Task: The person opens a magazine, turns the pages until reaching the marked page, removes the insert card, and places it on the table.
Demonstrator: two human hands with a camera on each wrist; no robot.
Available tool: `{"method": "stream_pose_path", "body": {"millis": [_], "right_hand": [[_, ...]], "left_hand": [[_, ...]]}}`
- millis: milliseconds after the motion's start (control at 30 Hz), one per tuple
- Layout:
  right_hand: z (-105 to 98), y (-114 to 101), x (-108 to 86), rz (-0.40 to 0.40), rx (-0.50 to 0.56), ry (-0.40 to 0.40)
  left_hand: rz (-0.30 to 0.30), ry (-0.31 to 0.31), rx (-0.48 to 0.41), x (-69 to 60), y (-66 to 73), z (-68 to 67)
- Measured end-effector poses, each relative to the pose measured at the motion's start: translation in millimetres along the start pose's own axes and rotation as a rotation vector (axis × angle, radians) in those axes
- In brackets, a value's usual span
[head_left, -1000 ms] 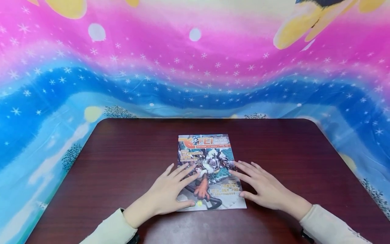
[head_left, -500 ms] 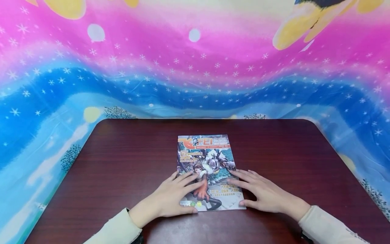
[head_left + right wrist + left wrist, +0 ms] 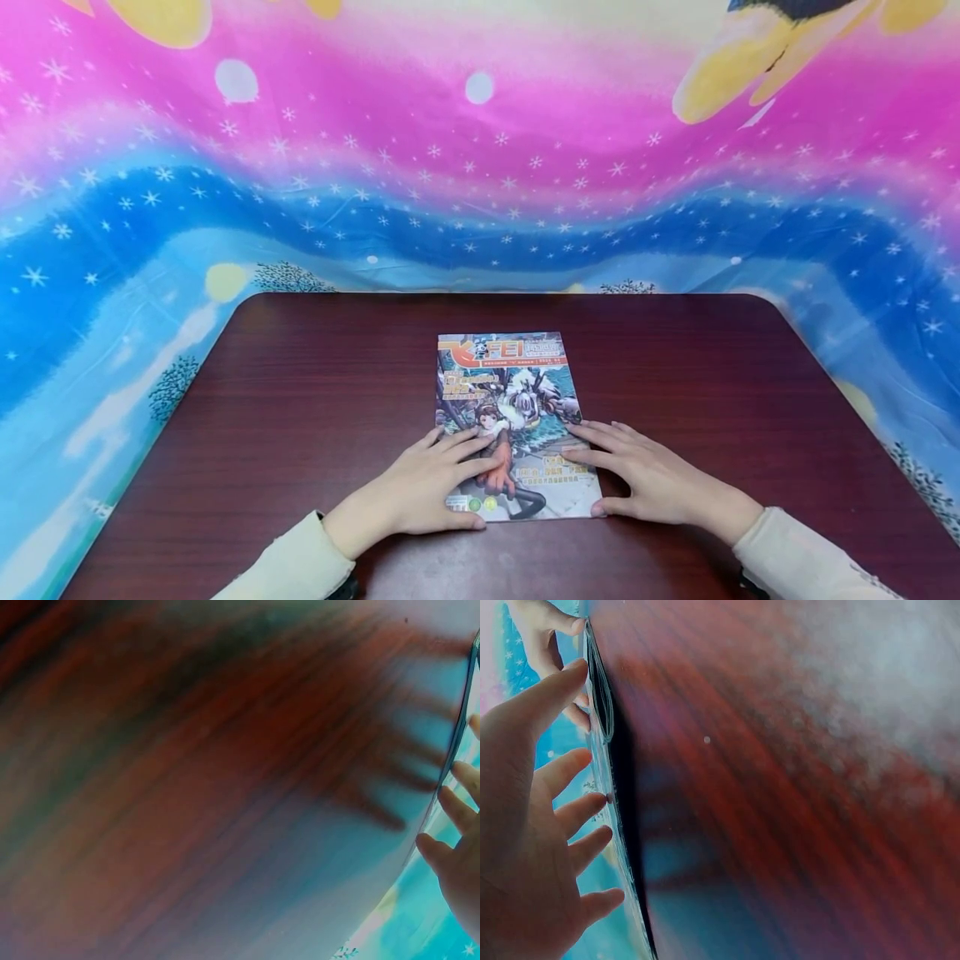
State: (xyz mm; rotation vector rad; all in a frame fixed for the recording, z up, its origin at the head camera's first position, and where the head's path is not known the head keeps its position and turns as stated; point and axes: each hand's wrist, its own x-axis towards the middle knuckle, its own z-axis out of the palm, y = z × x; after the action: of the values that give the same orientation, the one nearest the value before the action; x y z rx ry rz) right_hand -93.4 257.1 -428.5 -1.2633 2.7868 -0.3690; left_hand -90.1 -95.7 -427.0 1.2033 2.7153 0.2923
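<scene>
A magazine with an illustrated cover and an orange title lies flat on the dark wooden table, face up. My left hand rests on its lower left part, fingers spread and thumb along the bottom edge. On the other side my right hand touches the right edge, its fingertips on the cover and its thumb at the lower right corner. In the left wrist view the magazine's edge shows side-on, with the left fingers against it. The right wrist view shows the right fingers along the edge.
The brown table has rounded far corners and a glossy, reflecting surface. Behind it and at both sides hangs a pink and blue cloth with snowflakes.
Both hands have drawn slightly back toward the near edge, mostly in the first half second, and their fingertips have come lower on the cover. The magazine stays nearly in place.
</scene>
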Motion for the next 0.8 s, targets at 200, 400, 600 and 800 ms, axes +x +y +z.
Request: {"method": "stream_pose_path", "body": {"millis": [200,400,600,800], "right_hand": [[-1.7,-1.4,2.1,0.006,-0.023,0.004],[-2.4,-2.9,3.6,0.002,-0.058,0.004],[-1.8,-4.1,4.7,-0.003,-0.08,0.024],[-0.9,-4.4,6.1,-0.007,-0.104,0.052]], "left_hand": [[-0.014,-0.01,-0.002,0.8,1.9,0.1],[-0.027,-0.019,-0.013,1.3,3.4,-0.4],[-0.034,-0.014,-0.021,1.8,3.3,-0.1],[-0.028,0.004,-0.018,3.0,3.6,0.8]]}}
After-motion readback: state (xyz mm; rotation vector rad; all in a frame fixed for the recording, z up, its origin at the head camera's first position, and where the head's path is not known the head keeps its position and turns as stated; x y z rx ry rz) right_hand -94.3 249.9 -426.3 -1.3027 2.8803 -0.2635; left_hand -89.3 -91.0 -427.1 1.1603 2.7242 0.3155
